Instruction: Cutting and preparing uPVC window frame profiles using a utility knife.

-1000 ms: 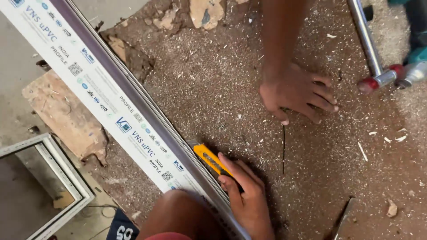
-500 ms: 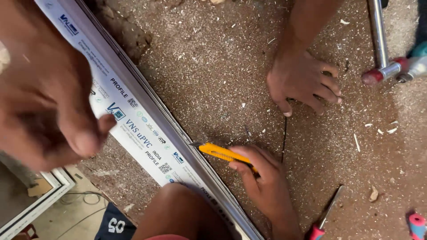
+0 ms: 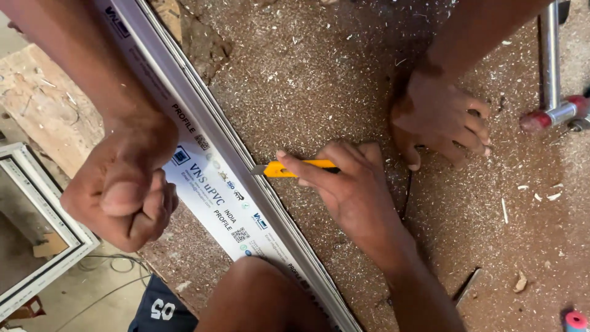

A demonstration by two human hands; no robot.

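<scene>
Running from 11 o'clock down to 6 o'clock, the long grey-white plastic profile [image 3: 212,132] lay across the brown chipboard bench [image 3: 319,74]. On its flat face, toward 8 o'clock, was a white protective film [image 3: 215,200]. The film was printed with dark blue lettering, small blue square logos and two little black square codes in a row along its length. My dark shorts [image 3: 160,307] at 7 o'clock carried white numerals.

My right hand [image 3: 353,193] sat just right of centre, with the arm coming in from 5 o'clock. It was closed around a yellow utility knife [image 3: 295,168], forefinger stretched along the top of the handle and the other fingers curled under. The knife pointed toward 9 o'clock, and its metal tip was touching the ribbed edge of the profile. My left hand was out of sight, and my knee [image 3: 258,295] pressed up against the profile at 6 o'clock.

Two other arms came in from the top. A co-worker's hand [image 3: 442,123] at 2 o'clock rested palm down on the bench with its fingers bent, near my knuckles but apart from them. A clenched fist [image 3: 123,190] hung at 9 o'clock above the film, and I could see nothing gripped in it.

A metal tube with a red end [image 3: 553,114] lay at 3 o'clock. A white window frame [image 3: 37,203] stood below the bench at 8 o'clock. Pale shavings were scattered over the whole board.
</scene>
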